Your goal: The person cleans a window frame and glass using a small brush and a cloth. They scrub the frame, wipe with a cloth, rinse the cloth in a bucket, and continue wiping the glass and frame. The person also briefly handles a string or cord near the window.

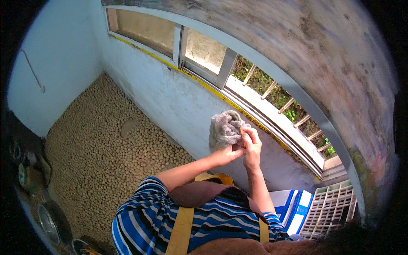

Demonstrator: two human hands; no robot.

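A crumpled grey cloth is held up in front of the bluish-white wall, just below the window. My left hand grips it from below, with most of its fingers hidden by the cloth and its thumb reaching toward the other hand. Close against its right side, my right hand pinches a small flat brown piece at the cloth's edge. What that piece is made of cannot be told. The two hands touch or nearly touch.
A large heap of small round tan balls covers the floor at left. The barred sliding window has yellow printed tape along its sill. At lower right are a blue-and-white box and a white plastic crate; a round basin lies lower left.
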